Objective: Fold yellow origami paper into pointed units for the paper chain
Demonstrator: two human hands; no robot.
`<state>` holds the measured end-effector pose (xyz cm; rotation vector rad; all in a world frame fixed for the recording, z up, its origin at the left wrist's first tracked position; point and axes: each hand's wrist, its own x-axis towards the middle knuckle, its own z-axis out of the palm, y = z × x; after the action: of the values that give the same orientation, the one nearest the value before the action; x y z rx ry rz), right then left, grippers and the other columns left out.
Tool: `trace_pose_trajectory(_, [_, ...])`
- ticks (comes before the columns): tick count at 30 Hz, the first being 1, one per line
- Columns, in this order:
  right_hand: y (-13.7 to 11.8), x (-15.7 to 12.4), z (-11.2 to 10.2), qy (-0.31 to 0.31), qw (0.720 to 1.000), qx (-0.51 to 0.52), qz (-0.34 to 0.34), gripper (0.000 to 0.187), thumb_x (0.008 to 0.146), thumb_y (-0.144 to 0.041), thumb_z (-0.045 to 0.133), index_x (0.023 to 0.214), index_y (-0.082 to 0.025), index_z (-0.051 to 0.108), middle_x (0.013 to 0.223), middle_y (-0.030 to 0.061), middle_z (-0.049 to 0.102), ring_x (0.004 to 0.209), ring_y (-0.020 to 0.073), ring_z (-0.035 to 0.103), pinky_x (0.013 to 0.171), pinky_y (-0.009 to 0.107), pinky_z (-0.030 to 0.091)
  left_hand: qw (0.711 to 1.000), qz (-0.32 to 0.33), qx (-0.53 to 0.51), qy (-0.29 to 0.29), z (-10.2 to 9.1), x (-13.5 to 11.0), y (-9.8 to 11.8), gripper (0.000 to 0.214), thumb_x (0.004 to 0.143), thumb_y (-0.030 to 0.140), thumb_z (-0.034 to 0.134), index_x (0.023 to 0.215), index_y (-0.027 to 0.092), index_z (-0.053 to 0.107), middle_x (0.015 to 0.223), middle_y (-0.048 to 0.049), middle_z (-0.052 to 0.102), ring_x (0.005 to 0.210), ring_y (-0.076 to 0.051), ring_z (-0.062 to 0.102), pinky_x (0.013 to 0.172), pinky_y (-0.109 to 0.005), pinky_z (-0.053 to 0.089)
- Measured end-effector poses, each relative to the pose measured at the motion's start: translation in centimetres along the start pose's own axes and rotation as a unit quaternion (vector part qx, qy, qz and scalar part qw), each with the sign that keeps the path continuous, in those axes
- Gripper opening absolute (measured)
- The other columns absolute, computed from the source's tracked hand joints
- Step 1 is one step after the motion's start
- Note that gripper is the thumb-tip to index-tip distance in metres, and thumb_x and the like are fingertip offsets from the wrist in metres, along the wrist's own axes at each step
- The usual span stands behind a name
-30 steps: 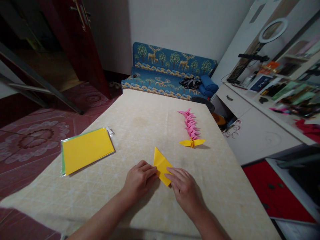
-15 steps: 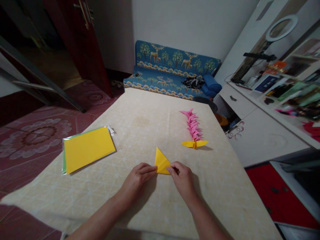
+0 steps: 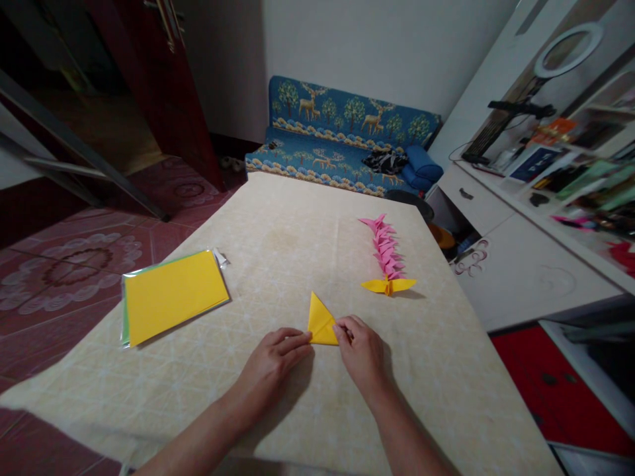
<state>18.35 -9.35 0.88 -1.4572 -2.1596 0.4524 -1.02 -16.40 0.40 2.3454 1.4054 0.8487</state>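
A folded yellow paper triangle [image 3: 320,320] lies on the beige table [image 3: 297,251] in front of me. My left hand [image 3: 274,363] presses its fingertips on the triangle's lower left corner. My right hand [image 3: 361,350] pinches the triangle's lower right corner with curled fingers. Further back on the right lies a chain of folded pink paper pieces [image 3: 385,248] ending in a yellow folded crane [image 3: 388,285].
A clear packet of yellow paper sheets [image 3: 171,304] lies at the table's left edge. Behind the table stands a blue patterned sofa [image 3: 342,142]. White cabinets [image 3: 516,264] with cluttered shelves run along the right. A dark red door [image 3: 169,86] stands open at the left.
The paper's lower flap has been folded up, so it went from a longer kite shape to a small triangle. My right hand moved from lying flat on it to pinching its corner.
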Motion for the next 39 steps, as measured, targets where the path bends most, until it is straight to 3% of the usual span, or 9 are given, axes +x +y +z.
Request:
trace_pose_trajectory(14, [-0.1,0.2,0.8,0.032,0.996,-0.033,0.074,0.004,0.081,-0.027,0.057,0.083,-0.023,0.057,0.075,-0.0022,0.065,0.068,0.0137,0.058,0.058,0.022,0.035,0.999,-0.001,0.028,0.018,0.6,-0.2,-0.2,0.032,0.082,0.007,0.051,0.109,0.019,0.062,0.116,-0.0065,0.064,0.104,-0.023,0.057,0.084,-0.041,0.05])
trace_pose_trajectory(39, [-0.3,0.1,0.9,0.03,0.997,-0.05,0.046,0.006,0.083,-0.021,0.055,0.082,-0.023,0.061,0.082,-0.0021,0.065,0.075,0.0131,0.058,0.063,0.022,0.035,0.999,-0.002,0.015,0.038,0.8,-0.1,-0.1,0.031,0.081,0.006,0.05,0.106,0.017,0.063,0.111,-0.0079,0.066,0.101,-0.023,0.057,0.084,-0.04,0.05])
